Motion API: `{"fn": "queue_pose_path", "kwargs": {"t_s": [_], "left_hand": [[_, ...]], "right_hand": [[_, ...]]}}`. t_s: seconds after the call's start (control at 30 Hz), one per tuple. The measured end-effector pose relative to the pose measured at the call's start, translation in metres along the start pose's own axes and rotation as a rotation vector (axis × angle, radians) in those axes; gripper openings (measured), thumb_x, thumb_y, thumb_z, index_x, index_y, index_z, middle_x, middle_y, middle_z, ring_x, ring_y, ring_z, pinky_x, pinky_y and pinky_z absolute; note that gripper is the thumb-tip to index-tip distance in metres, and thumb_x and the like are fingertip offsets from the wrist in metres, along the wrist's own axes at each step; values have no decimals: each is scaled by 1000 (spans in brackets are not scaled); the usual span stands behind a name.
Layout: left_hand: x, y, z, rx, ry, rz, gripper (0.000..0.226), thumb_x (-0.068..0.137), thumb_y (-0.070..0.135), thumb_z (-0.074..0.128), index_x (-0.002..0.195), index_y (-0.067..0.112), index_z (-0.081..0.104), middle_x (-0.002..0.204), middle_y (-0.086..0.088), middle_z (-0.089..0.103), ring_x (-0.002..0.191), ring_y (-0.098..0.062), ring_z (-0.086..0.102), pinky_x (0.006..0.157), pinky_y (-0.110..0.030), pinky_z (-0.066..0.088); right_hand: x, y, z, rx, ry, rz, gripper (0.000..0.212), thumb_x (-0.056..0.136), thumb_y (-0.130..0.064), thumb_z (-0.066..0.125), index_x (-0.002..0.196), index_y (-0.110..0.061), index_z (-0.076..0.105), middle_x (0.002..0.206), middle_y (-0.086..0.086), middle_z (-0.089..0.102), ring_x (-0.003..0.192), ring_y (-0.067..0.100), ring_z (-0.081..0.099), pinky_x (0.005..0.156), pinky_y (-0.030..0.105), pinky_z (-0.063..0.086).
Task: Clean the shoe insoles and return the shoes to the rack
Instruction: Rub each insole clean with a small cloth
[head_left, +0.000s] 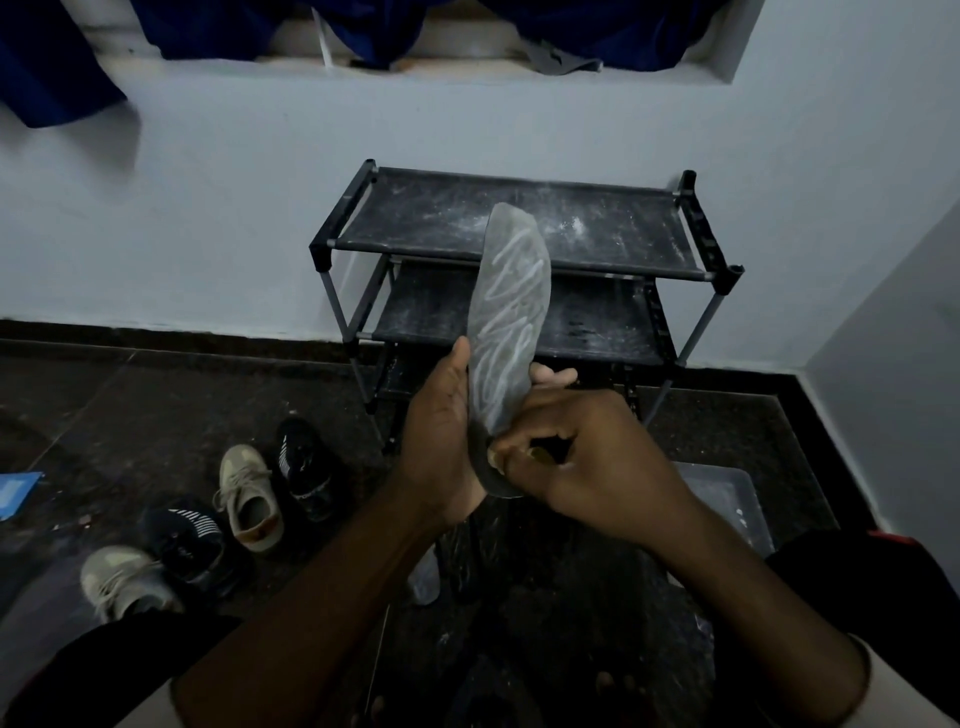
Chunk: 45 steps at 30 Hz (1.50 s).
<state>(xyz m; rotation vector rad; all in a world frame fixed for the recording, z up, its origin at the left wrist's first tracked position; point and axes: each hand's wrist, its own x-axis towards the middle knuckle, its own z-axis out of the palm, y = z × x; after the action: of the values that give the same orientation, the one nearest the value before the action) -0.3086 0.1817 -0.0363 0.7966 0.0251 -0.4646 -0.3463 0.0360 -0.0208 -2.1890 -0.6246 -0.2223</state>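
- The grey insole (511, 312) stood nearly upright in the air in front of the person, toe end up and leaning a little to the right, with pale white streaks running down its face.
- The left hand (441, 436) grasped the insole's lower half from the left. The thumb (460, 358) pointed up along the near edge, and the fingers wrapped behind so that their fingertips (558, 375) showed past the right edge.
- The right hand (592, 462) came in from the right, knuckles up, with its fingers curled tight onto the heel end, gripping it. Whether anything small sat inside that curl, I could not tell.
- Both forearms were bare and reached forward, converging on the insole.
- Right behind the insole stood the black shoe rack (441, 218), set against the pale wall (234, 208). Its fabric shelves were smeared with white powder.
- On the dark floor (156, 395) to the left lay four shoes in a loose row. The far black sneaker (304, 467) with white stripes was nearest the rack.
- The far beige sneaker (249, 493) lay just beside it, then the near black sneaker (189, 540) and the near beige sneaker (122, 579).
- A clear plastic tub (727, 493) sat on the floor to the right, partly hidden behind the right forearm.
- Dark blue cloth (52, 67) hung over the ledge above the rack.
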Motion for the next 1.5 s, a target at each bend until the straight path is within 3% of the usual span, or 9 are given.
{"fn": "queue_pose_path", "kwargs": {"t_s": [0.23, 0.3, 0.6, 0.73, 0.83, 0.93, 1.1, 1.4, 1.5], "left_hand": [[1, -1, -1, 21, 7, -12, 67, 103, 52, 28, 123, 0, 66, 127, -30, 62, 129, -39, 56, 113, -50, 39], [2, -2, -3, 21, 2, -7, 68, 105, 51, 25, 115, 0, 70, 116, -26, 67, 128, -39, 57, 114, -51, 37], [1, -1, -2, -2, 11, -17, 67, 103, 52, 29, 139, -1, 52, 121, -27, 61, 128, -39, 57, 109, -50, 43], [-1, -1, -2, 12, 12, -3, 60, 104, 50, 31, 130, 5, 61, 122, -22, 65, 114, -31, 67, 99, -42, 54], [-2, -1, 2, 13, 8, -6, 64, 104, 53, 28, 139, 5, 53, 139, -29, 54, 127, -37, 58, 108, -48, 45], [1, -2, 1, 12, 27, 32, 69, 103, 55, 27, 143, 3, 48, 122, -29, 58, 127, -41, 58, 108, -51, 44], [3, -6, -5, 62, 7, 21, 70, 103, 57, 24, 107, 7, 73, 108, -15, 72, 124, -31, 62, 101, -47, 49], [4, -7, -8, 86, 43, 25, 70, 102, 59, 29, 129, 2, 62, 131, -23, 64, 125, -33, 61, 102, -46, 51], [3, -6, -5, 104, 37, 24, 74, 104, 57, 22, 105, 7, 77, 118, -18, 72, 118, -28, 66, 99, -45, 52]], "right_hand": [[0, -1, 2, 14, 32, -13, 13, 86, -10, 74, 93, -17, 82, 91, -10, 76, 84, 3, 71, 99, 37, 53], [-1, 1, 0, -8, 2, 7, 11, 84, -11, 74, 88, -17, 82, 86, -11, 75, 78, 4, 70, 85, 34, 57], [-1, 4, 0, -56, 15, 29, 11, 85, -15, 73, 88, -21, 81, 88, -13, 75, 80, 3, 70, 77, 37, 58], [2, 8, -5, -48, 120, 54, 10, 84, -16, 74, 88, -20, 82, 89, -11, 76, 90, 5, 72, 98, 35, 55], [1, 5, 2, -76, 67, 30, 12, 87, -19, 71, 93, -21, 81, 94, -13, 74, 87, 2, 69, 87, 41, 57], [-3, 5, 1, -128, 19, 45, 15, 88, -26, 70, 99, -26, 79, 99, -16, 73, 90, -1, 68, 78, 35, 58], [-2, 5, 1, -183, 13, 61, 17, 86, -34, 67, 98, -28, 78, 99, -14, 72, 90, 6, 68, 75, 39, 58], [-1, -1, 4, -203, 53, 48, 18, 86, -29, 63, 89, -22, 79, 94, -9, 70, 85, 12, 68, 70, 41, 58], [-4, 3, -1, -240, 53, 52, 11, 87, -26, 68, 87, -26, 80, 92, -13, 69, 82, 5, 66, 68, 36, 57]]}}
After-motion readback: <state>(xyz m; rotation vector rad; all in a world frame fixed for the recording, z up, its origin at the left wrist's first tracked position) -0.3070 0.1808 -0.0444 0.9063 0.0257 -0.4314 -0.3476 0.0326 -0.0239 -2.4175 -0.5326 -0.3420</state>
